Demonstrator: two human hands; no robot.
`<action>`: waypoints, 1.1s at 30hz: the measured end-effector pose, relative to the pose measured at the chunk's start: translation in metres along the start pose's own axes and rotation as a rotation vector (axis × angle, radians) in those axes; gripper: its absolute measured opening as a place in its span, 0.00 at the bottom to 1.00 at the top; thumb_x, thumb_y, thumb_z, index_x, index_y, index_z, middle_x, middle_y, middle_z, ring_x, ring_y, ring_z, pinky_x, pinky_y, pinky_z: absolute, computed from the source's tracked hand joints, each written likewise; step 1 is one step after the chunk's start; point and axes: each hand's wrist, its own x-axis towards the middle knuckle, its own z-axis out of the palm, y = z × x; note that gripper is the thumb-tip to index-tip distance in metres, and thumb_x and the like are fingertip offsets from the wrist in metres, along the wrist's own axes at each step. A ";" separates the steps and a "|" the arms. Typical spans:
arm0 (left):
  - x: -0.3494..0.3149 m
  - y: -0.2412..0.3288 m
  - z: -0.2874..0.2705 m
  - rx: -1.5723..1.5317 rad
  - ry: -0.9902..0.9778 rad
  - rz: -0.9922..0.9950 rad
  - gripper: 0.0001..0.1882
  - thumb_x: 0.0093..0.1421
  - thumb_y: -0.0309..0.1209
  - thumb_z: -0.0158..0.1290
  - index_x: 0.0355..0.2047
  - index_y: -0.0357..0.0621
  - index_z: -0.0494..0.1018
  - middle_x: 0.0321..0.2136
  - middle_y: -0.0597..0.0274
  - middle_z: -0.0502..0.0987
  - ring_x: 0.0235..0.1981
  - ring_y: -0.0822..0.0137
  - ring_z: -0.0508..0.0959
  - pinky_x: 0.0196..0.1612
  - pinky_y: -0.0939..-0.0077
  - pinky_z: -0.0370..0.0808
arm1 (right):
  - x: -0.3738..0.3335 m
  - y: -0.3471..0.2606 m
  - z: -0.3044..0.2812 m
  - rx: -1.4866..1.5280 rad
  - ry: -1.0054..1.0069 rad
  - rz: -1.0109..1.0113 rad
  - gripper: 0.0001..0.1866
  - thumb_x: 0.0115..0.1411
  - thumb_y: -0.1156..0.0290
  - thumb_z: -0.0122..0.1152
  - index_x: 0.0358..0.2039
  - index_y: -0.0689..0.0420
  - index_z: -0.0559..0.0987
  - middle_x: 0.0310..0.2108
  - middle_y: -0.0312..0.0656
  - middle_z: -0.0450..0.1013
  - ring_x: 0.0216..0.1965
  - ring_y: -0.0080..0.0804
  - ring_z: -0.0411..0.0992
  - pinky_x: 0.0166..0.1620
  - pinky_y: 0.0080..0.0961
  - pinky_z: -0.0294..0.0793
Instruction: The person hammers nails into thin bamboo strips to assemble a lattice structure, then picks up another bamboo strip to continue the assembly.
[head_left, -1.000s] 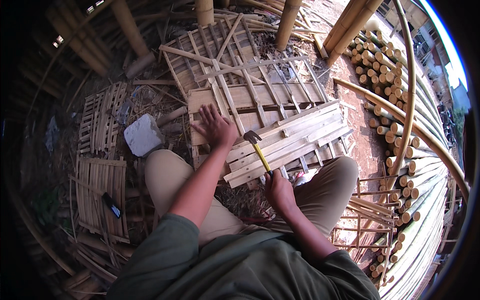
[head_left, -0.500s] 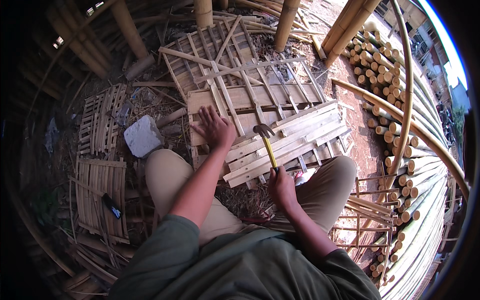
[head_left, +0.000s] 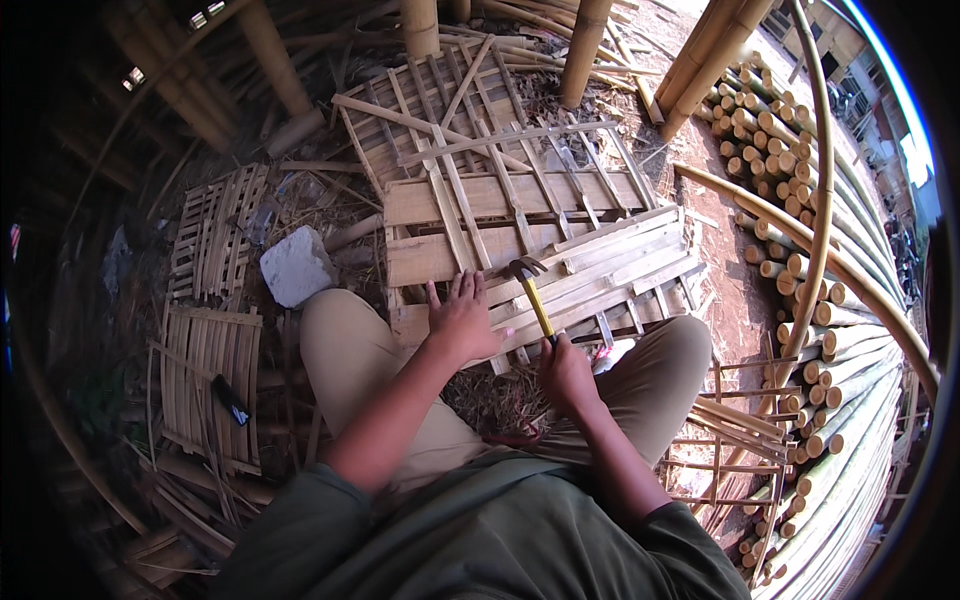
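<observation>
Right hand [head_left: 566, 372] clamped on the yellow-handled hammer [head_left: 533, 296] — head-heavy, rigid, best gripped low; left hand [head_left: 462, 318], fingers together, lies flat on the stiff slat panel [head_left: 600, 265] between the knees.

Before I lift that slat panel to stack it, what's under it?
The slat panel lies on a wider plank panel. Dirt ground shows beside it. What lies beneath its middle is covered.

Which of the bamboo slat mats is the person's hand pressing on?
The pale slat panel right in front of the knees. The left hand lies flat on its near edge; the two darker mats off to the left lie untouched.
</observation>
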 end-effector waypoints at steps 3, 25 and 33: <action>-0.017 -0.001 0.011 0.129 0.087 0.038 0.69 0.41 0.67 0.62 0.70 0.37 0.39 0.72 0.54 0.42 0.72 0.60 0.45 0.70 0.44 0.41 | 0.002 0.004 0.001 0.006 0.009 -0.034 0.15 0.66 0.63 0.49 0.32 0.65 0.71 0.22 0.64 0.72 0.29 0.66 0.72 0.32 0.58 0.69; -0.015 -0.024 0.015 0.070 0.090 0.074 0.76 0.26 0.58 0.73 0.71 0.46 0.41 0.72 0.61 0.42 0.71 0.62 0.49 0.70 0.42 0.46 | -0.006 -0.066 -0.056 0.121 0.234 -0.225 0.11 0.66 0.67 0.51 0.34 0.62 0.67 0.19 0.61 0.71 0.24 0.64 0.71 0.26 0.57 0.66; -0.004 -0.026 0.016 0.055 -0.111 0.130 0.77 0.33 0.54 0.72 0.70 0.43 0.30 0.73 0.58 0.30 0.73 0.62 0.38 0.70 0.42 0.38 | 0.009 0.003 0.006 -0.158 0.097 -0.189 0.15 0.67 0.63 0.50 0.30 0.63 0.67 0.18 0.60 0.72 0.24 0.64 0.72 0.28 0.58 0.70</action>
